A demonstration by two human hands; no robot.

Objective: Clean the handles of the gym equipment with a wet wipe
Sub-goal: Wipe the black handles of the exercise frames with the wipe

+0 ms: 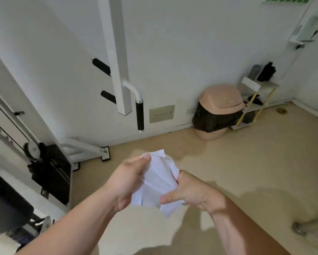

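Note:
A white wet wipe (159,179), crumpled and partly unfolded, is held between both hands in front of me, above the floor. My left hand (128,181) pinches its upper left edge with the thumb on top. My right hand (191,194) grips its right side, thumb across the lower edge. Above and beyond the wipe hangs a white machine arm (120,70) with a black vertical handle (140,115) on a curved white tube. Two more black handles (101,67) (108,97) stick out to the left of the arm.
A weight stack with cable and pulley (49,170) stands at the left, with white base legs (88,151) on the beige floor. A peach swing-lid bin (219,111) with a black liner and a small shelf (254,105) stand against the far wall.

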